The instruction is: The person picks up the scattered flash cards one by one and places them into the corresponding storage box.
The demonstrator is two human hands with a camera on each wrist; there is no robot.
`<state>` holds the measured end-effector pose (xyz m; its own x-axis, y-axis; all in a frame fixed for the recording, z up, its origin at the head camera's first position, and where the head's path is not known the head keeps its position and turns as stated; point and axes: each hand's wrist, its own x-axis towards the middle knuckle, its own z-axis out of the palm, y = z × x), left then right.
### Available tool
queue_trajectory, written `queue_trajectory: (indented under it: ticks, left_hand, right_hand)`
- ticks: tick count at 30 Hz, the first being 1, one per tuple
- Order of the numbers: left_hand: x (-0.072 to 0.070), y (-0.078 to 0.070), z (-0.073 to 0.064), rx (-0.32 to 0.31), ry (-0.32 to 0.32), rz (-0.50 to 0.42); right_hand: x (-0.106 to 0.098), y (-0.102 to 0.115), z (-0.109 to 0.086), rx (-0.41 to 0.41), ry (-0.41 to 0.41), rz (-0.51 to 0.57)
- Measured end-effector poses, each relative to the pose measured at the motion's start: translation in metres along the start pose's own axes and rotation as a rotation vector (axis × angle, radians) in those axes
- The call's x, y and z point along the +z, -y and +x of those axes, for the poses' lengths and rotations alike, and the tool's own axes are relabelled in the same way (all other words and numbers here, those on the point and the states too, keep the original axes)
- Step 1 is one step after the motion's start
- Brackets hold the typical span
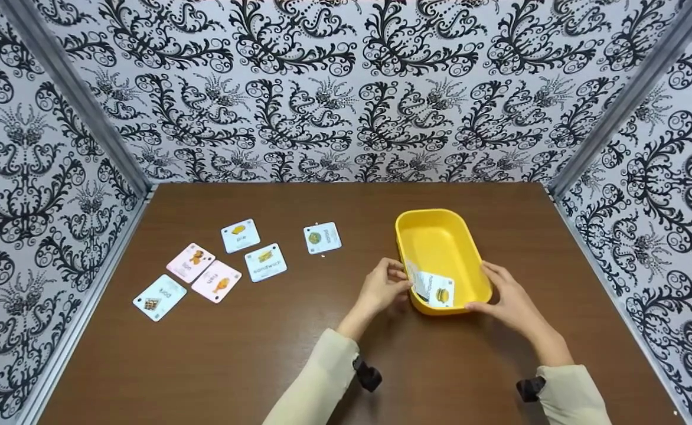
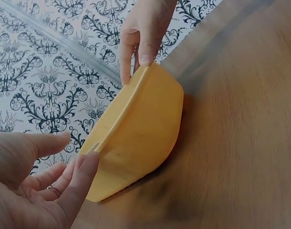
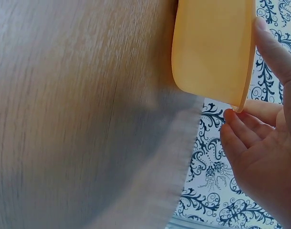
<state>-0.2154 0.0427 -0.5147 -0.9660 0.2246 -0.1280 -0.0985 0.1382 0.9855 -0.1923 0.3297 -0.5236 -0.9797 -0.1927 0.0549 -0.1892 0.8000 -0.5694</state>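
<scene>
A yellow plastic tray (image 1: 443, 236) stands on the right part of the table. My right hand (image 1: 514, 304) grips its near right corner, thumb on the near rim and fingers at the right side. My left hand (image 1: 383, 287) is at the left rim; in the left wrist view its fingertips (image 2: 90, 160) touch the tray's rim while the thumb stands apart from it. Inside the tray, a flash card with a burger picture (image 1: 442, 292) lies at the near end, overlapping another card (image 1: 421, 285) by the left wall.
Left on the brown table (image 1: 234, 360) lie pale blue cards: pie (image 1: 241, 236), sandwich (image 1: 265, 262), pork (image 1: 160, 297) and one with a round green picture (image 1: 322, 238). Pink lion (image 1: 191, 262) and fish (image 1: 216, 281) cards lie among them. Patterned walls (image 1: 346, 118) surround the table.
</scene>
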Motion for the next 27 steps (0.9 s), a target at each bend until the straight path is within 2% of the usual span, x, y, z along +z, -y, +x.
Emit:
queue_trajectory:
  ticks: [3,6,9,12,14,17,19,21,24,27]
  left_hand:
    - [-0.001,0.002,0.0,-0.005,-0.009,-0.014]
    - [-0.002,0.004,0.0,0.021,-0.011,-0.002]
    - [-0.003,0.003,-0.001,0.061,0.006,0.039]
    - [-0.002,0.001,-0.002,0.113,0.016,0.128]
    - [-0.001,-0.001,-0.003,0.165,0.003,0.257]
    - [0.004,-0.002,-0.005,0.266,-0.054,0.569]
    - [0.008,-0.001,-0.007,0.322,-0.099,0.787]
    - [0.011,0.001,-0.008,0.362,-0.126,0.967]
    - [0.013,0.003,-0.008,0.4,-0.11,1.133]
    - [0.014,0.003,-0.007,0.455,-0.063,1.242]
  right_hand:
    - [0.0,-0.001,0.0,-0.005,0.001,0.0]
    - [0.0,-0.001,0.0,-0.002,0.004,0.002]
    - [0.0,-0.001,0.0,0.004,0.007,0.004]
    - [-0.001,-0.001,0.0,0.007,0.008,0.007]
    - [0.0,-0.001,-0.001,0.005,0.005,0.01]
    - [0.001,-0.002,-0.001,0.0,-0.003,0.016]
    - [0.001,-0.002,0.0,-0.004,-0.009,0.02]
    - [0.002,-0.003,0.0,-0.006,-0.012,0.022]
    - [0.002,-0.003,0.0,-0.009,-0.013,0.022]
    - [0.001,-0.002,0.0,-0.007,-0.01,0.019]
